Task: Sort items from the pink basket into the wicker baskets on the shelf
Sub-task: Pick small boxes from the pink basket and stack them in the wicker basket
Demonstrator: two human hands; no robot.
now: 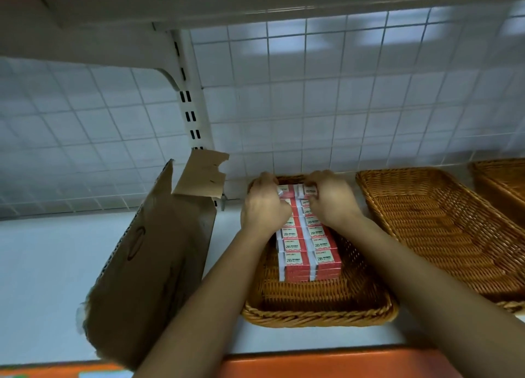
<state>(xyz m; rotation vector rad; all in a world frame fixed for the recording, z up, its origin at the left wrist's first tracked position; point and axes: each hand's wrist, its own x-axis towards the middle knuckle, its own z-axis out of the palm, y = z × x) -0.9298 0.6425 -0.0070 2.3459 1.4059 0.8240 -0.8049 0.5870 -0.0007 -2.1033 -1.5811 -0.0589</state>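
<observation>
A wicker basket [318, 306] stands on the white shelf, and two rows of stacked red-and-white boxes marked 2B [309, 252] fill its middle. Both my hands reach to the far end of the rows. My left hand [264, 207] curls its fingers around the back box of the left row. On the right row, my right hand [331, 200] pinches the back box. The pink basket is not in view.
A torn, open cardboard box [153, 258] leans on the shelf to the left of the basket. An empty wicker basket [443, 230] sits to the right, with the edge of another [502, 184] beyond it. An upper shelf hangs overhead, and an orange shelf lip [326, 363] runs along the front.
</observation>
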